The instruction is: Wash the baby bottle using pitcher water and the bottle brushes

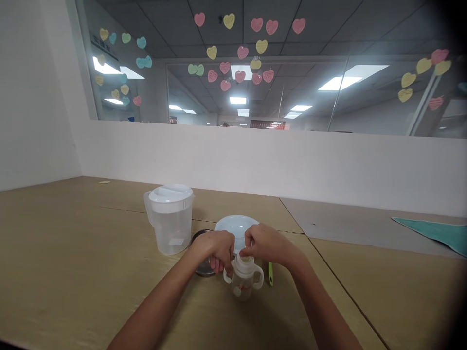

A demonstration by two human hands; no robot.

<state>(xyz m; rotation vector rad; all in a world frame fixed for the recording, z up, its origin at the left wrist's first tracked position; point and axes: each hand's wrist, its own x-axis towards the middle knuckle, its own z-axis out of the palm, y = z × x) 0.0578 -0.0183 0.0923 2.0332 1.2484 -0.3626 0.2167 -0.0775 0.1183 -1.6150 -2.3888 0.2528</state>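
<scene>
A clear baby bottle (242, 282) with two white side handles and a red mark stands on the table in front of me. My left hand (220, 247) is closed around the bottle's left handle, fingers curled downward. Over the bottle's open-looking neck, my right hand (263, 244) bends with thumb and fingers pinched at the rim; what lies between the fingertips is hidden. Behind both hands is a white plate (233, 221). A round metal dish (205, 269) is partly covered by my left hand. Right of the bottle lies a bright green handle (270, 274), its other end out of sight.
A translucent pitcher (171, 226) with a white lid stands to the left of the metal dish. Far right on the table lies a teal cloth (438, 233). A white wall (182, 153) with a window above borders the table's back. Seams run across the tabletop.
</scene>
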